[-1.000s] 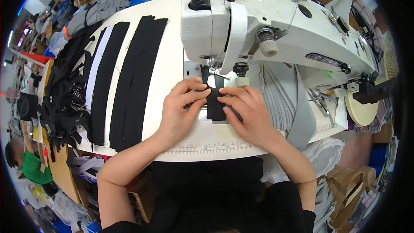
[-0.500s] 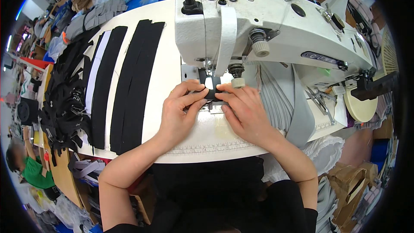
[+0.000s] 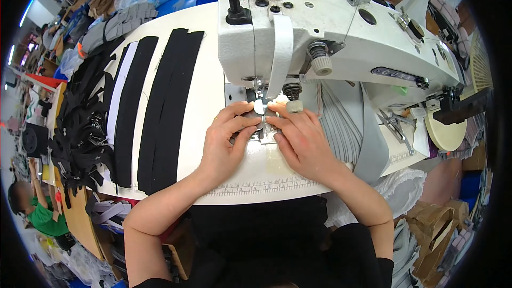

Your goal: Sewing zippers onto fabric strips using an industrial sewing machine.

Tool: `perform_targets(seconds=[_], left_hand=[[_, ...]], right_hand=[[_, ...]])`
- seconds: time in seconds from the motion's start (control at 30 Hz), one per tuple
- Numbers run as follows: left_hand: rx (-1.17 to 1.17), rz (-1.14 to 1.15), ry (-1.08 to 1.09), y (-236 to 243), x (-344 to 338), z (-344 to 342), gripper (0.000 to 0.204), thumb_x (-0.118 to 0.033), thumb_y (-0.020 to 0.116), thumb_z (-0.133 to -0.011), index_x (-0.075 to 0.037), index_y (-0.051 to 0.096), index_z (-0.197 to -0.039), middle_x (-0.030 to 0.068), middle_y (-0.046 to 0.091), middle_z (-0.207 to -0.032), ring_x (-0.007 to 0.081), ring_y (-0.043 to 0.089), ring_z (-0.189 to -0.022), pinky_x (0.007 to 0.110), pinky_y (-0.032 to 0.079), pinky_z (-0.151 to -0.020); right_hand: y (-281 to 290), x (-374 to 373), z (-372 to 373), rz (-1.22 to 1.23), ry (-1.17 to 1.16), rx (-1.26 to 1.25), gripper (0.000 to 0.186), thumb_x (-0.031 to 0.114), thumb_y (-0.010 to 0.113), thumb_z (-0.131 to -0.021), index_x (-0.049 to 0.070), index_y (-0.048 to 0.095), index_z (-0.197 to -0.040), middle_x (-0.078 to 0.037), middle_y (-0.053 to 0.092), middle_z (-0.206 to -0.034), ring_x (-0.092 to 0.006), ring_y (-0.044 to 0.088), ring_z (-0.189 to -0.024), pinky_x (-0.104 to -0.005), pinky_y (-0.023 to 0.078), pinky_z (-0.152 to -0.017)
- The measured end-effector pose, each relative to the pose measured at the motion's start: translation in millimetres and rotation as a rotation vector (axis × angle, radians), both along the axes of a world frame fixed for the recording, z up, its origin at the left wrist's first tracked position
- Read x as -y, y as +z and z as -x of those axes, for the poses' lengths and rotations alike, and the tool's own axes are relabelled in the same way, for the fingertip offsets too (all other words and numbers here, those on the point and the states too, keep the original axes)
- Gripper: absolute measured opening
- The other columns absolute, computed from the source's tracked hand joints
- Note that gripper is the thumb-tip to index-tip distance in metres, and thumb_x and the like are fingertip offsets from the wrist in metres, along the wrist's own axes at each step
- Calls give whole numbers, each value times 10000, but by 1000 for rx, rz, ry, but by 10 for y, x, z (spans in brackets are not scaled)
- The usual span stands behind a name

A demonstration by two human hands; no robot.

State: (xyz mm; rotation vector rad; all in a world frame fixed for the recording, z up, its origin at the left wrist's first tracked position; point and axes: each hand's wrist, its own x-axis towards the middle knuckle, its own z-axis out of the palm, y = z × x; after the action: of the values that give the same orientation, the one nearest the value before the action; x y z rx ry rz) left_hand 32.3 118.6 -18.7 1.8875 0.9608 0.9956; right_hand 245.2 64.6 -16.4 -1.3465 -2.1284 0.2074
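A white sewing machine point(image 3: 245, 48) stands on the table before me, its needle area between my two hands. My left hand point(image 3: 226, 133) pinches the left side of a small dark grey fabric piece point(image 3: 256, 113) just in front of the needle. From the other side my right hand point(image 3: 301, 138) presses its fingertips on the same piece, thumb tucked near the plate. A small white patch point(image 3: 259, 106) shows between the fingertips. My fingers cover most of the piece, so its outline is hidden.
Left of my hands lie wide black fabric strips point(image 3: 170, 106), a white strip point(image 3: 118, 96) and a tangled black heap point(image 3: 80, 138). Pleated grey fabric point(image 3: 346, 122) spreads on the right, near metal scissors point(image 3: 397, 130). A ruler tape point(image 3: 261, 186) edges the table. A person in green point(image 3: 48, 218) sits far left.
Both hands stay at the needle with small finger shifts. The piece between them looks greyer and less black than before. A pale tuft now shows just right of the needle.
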Motion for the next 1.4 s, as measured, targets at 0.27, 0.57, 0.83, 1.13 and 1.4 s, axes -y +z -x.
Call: perform_targets(seconds=[0.27, 0.57, 0.83, 1.13, 1.4], left_hand=[[-28, -31, -1, 4, -4, 9, 160, 42, 696, -920, 7, 763, -1060, 164, 658, -1293, 303, 660, -1188, 349, 602, -916], [58, 126, 58, 148, 23, -1, 139, 12, 699, -926, -1, 746, -1056, 144, 654, -1205, 278, 643, -1082, 315, 550, -830], [-120, -34, 52, 327, 91, 137, 82, -23, 678, -950, -4, 716, -1019, 123, 626, -1203, 212, 614, -1071, 319, 472, -955], [16, 55, -23, 307, 278, -78, 88, -30, 690, -960, -3, 726, -1037, 100, 629, -1195, 156, 604, -1006, 282, 474, -895], [404, 762, -561, 186, 628, -418, 330, -104, 678, -1016, 47, 633, -1306, 98, 701, -1258, 139, 658, -1121, 303, 519, -981]], right_hand=[[9, 11, 11, 23, -15, -64, 367, 101, 670, -923, 28, 644, -1282, -166, 619, -1191, -398, 558, -1284, -504, 413, -1074], [45, 67, -3, -54, -43, -81, 373, 112, 706, -914, 19, 636, -1268, -161, 638, -1295, -368, 595, -1121, -468, 447, -1003], [405, 671, -216, -185, -547, 129, 389, 144, 749, -868, 24, 634, -1220, -173, 612, -1170, -370, 572, -1117, -486, 457, -953], [387, 1073, -645, -47, -843, -114, 298, 87, 703, -901, -26, 650, -1172, -174, 646, -1125, -389, 606, -1073, -442, 495, -964], [507, 1165, -239, -349, -661, 215, 213, 55, 763, -857, 45, 726, -1067, -90, 654, -940, -301, 631, -876, -417, 492, -760]])
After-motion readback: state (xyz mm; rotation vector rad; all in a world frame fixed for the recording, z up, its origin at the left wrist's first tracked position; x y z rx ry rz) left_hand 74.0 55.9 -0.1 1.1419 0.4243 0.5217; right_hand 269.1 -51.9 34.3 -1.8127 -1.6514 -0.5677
